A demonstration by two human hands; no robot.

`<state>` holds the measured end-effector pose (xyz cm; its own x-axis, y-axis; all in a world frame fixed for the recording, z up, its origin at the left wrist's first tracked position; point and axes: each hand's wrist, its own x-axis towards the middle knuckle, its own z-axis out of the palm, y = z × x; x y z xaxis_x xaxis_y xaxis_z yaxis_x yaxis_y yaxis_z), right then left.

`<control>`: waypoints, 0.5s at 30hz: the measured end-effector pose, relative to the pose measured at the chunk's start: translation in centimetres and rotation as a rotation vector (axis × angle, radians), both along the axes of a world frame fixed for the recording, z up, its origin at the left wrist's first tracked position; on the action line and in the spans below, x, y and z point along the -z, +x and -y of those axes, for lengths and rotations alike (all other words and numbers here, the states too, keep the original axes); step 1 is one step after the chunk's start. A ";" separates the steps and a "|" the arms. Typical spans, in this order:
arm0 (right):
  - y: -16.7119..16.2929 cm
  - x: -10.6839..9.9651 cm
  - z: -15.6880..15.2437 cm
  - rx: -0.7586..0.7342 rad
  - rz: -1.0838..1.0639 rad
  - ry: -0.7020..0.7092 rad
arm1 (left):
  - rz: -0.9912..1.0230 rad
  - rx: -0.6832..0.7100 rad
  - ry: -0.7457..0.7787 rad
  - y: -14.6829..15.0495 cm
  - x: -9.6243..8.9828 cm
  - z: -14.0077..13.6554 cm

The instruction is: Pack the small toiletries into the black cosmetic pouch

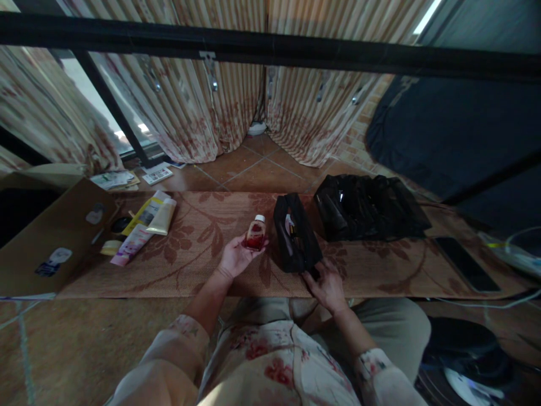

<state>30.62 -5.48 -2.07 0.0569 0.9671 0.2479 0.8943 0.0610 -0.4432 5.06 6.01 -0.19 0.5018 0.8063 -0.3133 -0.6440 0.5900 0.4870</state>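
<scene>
At the far left an open brown cardboard box (51, 237) lies on its side, its inside too dark to read. Just right of it, on the patterned woven mat (194, 265) spread over the floor, several squeeze tubes lie together: a pink one (132, 245), a yellow one (142, 214) and a cream one (163, 217), with a small dark round jar (121, 224) beside them.

Your left hand (237, 255) is raised palm-up over the middle of the mat, its fingers (258, 246) curled loosely around a small clear bottle with a white cap and red liquid inside (256, 233). The bottle stands roughly upright in your palm, just left of the pouch and apart from it.

The small black zip pouch (296, 237) stands open on the mat, and a few small items show inside, too dim to name. Your right hand (327, 286) rests at its near end, fingers (310, 275) pinched on the edge of the pouch.

Behind and to the right sits a larger black sheer-mesh bag (367, 207) with dark bottles faintly visible through its wall. Farther right a black phone (465, 263) lies flat on the mat.
</scene>
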 end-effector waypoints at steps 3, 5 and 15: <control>0.0 0.1 0.0 -0.001 -0.002 0.011 | 0.009 -0.009 0.020 0.1 0.2 0.0; 0.0 0.2 0.0 0.010 0.000 0.017 | 0.011 -0.011 0.044 0.1 0.4 0.0; -0.3 0.1 0.0 0.001 -0.004 0.020 | -0.035 -0.051 0.198 -0.2 0.7 0.4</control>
